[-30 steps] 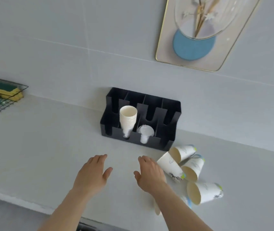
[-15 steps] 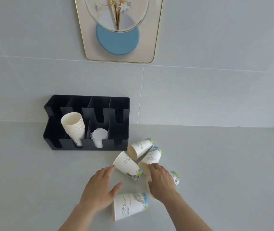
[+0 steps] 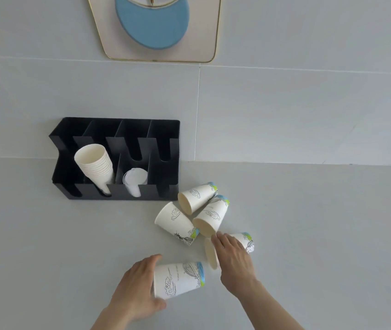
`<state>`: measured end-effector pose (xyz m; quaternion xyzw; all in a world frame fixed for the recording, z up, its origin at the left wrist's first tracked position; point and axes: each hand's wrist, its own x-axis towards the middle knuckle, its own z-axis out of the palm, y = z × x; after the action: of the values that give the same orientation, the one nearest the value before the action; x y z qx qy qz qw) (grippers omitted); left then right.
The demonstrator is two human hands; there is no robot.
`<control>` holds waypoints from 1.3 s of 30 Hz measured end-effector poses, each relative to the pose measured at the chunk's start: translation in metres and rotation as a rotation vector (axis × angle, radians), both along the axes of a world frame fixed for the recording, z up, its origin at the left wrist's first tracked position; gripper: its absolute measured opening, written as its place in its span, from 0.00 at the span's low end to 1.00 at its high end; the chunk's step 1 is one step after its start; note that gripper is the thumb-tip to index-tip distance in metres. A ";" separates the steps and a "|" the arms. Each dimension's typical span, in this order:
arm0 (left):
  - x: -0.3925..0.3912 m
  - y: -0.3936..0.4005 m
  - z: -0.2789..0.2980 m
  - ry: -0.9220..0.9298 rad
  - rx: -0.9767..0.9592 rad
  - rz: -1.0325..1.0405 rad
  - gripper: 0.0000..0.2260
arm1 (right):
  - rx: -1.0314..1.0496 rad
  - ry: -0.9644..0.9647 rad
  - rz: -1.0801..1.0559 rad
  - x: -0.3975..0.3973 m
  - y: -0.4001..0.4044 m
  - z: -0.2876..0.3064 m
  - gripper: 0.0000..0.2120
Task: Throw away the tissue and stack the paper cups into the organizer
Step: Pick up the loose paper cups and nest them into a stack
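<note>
Several printed paper cups lie on their sides on the grey counter (image 3: 47,246). My left hand (image 3: 137,289) wraps the open end of the nearest cup (image 3: 177,279). Over another cup (image 3: 242,241) rests my right hand (image 3: 233,260), fingers on its rim. Three more cups (image 3: 175,222) (image 3: 198,196) (image 3: 211,215) lie between my hands and the black organizer (image 3: 166,136) at the wall. One slot of the organizer holds a stack of plain cups (image 3: 94,163), and the slot beside it holds white lids (image 3: 135,179). No tissue is in view.
A framed picture (image 3: 156,27) with a blue disc hangs on the tiled wall above the organizer. The counter meets the wall just behind the organizer.
The view swung right and closer. My left hand has closed around the nearest cup's open end, and my right hand moved onto the cup beside it.
</note>
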<state>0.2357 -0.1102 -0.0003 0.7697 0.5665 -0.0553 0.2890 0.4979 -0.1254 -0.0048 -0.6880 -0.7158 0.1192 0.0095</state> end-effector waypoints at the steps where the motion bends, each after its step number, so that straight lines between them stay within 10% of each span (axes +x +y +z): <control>1: 0.000 0.001 -0.001 -0.006 0.006 0.010 0.43 | 0.013 -0.011 -0.008 -0.001 -0.001 -0.003 0.41; 12: -0.018 0.030 0.024 -0.185 0.095 0.053 0.33 | 0.050 -0.071 -0.128 -0.024 -0.014 -0.009 0.44; 31: -0.035 0.040 0.012 -0.467 0.174 0.002 0.48 | 0.356 0.837 -0.323 -0.107 0.019 0.118 0.41; 39: -0.031 0.039 0.012 -0.517 0.173 0.075 0.49 | 0.253 0.771 -0.222 -0.129 0.002 0.080 0.43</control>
<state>0.2047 -0.0707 0.0113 0.7587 0.5048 0.2022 0.3588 0.3686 -0.1232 0.0749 -0.6594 -0.5903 0.2773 0.3739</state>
